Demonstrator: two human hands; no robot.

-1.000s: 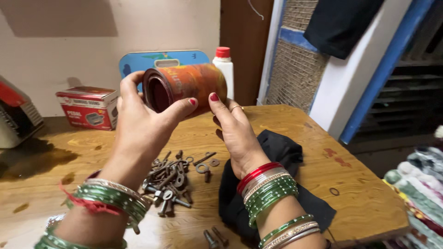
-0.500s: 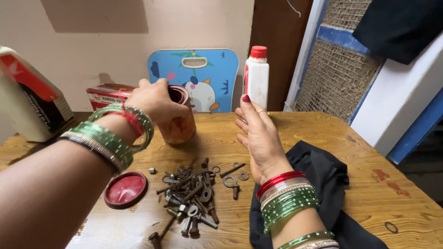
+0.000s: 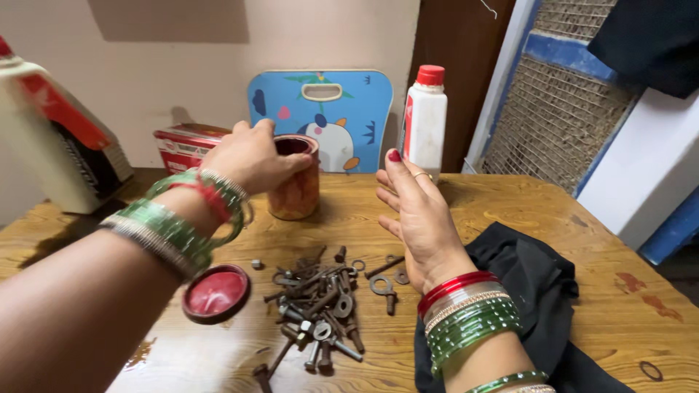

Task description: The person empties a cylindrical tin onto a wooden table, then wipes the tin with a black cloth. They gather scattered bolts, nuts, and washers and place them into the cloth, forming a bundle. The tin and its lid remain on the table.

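My left hand is wrapped around the rim of a rusty orange tin can, which stands upright on the wooden table. My right hand hovers open over the table to the right of the can, palm facing left, holding nothing. Below both hands lies a pile of rusty bolts, nuts and washers. The can's red lid rests flat on the table left of the pile. Both wrists wear green and red bangles.
A black cloth lies at the right under my right forearm. A white bottle with a red cap, a blue cartoon board and a red box stand at the back. A large white and red canister stands far left.
The can went from being held up between both hands to standing on the table under my left hand. My right hand came off it and stays open.
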